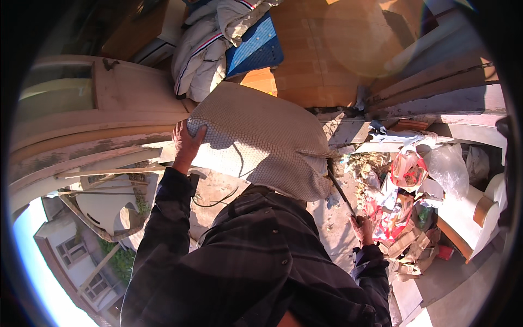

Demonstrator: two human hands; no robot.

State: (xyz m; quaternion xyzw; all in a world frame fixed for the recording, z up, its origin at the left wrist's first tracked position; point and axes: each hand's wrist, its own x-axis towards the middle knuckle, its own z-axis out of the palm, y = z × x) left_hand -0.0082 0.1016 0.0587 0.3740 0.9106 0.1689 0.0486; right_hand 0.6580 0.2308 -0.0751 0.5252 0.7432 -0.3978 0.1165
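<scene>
In front of my body hangs a bulky, light grey textured mat or pad [261,131], bent over and partly in sunlight. My left hand [188,143] grips its left edge, thumb on the near face and fingers mostly behind it. At my right side, my right hand [362,229] is closed around a thin dark rod [340,191]. The rod slants up and leftward to the pad's right edge, where its far end is hidden.
A doorway opens onto a brown tiled floor [321,49]. Beyond the pad, a white padded jacket [204,60] lies by a blue object [256,46]. Plastic bags [447,169], flattened cardboard [408,245] and litter heap up at right. A wooden door [131,87] stands at left.
</scene>
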